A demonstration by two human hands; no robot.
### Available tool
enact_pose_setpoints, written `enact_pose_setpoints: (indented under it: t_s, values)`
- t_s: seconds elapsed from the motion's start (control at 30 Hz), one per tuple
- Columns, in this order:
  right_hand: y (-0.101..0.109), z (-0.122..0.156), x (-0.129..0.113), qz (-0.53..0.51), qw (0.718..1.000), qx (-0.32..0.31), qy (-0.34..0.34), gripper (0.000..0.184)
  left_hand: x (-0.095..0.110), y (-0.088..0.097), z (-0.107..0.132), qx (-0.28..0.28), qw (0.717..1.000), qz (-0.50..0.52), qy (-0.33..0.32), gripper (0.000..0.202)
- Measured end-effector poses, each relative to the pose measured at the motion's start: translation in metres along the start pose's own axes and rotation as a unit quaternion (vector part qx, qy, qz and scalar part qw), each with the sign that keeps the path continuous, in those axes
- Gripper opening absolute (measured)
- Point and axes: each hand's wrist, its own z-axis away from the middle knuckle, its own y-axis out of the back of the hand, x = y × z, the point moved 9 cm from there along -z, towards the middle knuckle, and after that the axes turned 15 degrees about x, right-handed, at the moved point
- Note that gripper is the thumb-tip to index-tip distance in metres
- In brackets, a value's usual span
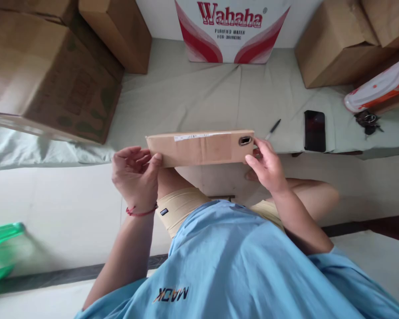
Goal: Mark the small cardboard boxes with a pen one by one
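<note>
I hold a flat brown cardboard piece (199,148) level in front of me, over my knees. It has a strip of clear tape on top and an oval handle cut-out near its right end. My left hand (136,177) grips its left end, thumb pressed on the front face and fingers curled. My right hand (266,166) pinches the right end just below the cut-out.
A cloth-covered surface (193,97) lies beyond, bearing a black pen (273,128), a dark phone (314,130) and keys (368,122). Brown boxes stand at left (49,75) and right (335,44), a Wahaha water carton (231,31) at the back. A green plastic item (0,250) sits at far left.
</note>
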Motion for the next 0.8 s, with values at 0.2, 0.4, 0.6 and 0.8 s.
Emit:
enact_pose_setpoints:
  t_s: [0.2, 0.4, 0.6, 0.8]
  values:
    - [0.001, -0.029, 0.013, 0.001, 0.999, 0.005, -0.032, 0.058, 0.040, -0.016, 0.007, 0.010, 0.974, -0.104, -0.199, 0.059]
    - [0.053, -0.096, 0.044, 0.354, 0.933, 0.009, 0.067, 0.039, 0.077, -0.068, 0.027, -0.130, 0.931, -0.048, -0.338, 0.056]
    - [0.064, -0.130, 0.078, 0.508, 0.854, -0.066, 0.096, 0.044, 0.079, -0.135, 0.026, -0.277, 0.892, -0.096, -0.344, 0.085]
    - [0.052, -0.133, 0.062, 0.554, 0.805, -0.129, 0.171, 0.029, 0.066, -0.166, 0.037, -0.370, 0.835, -0.170, -0.370, 0.087]
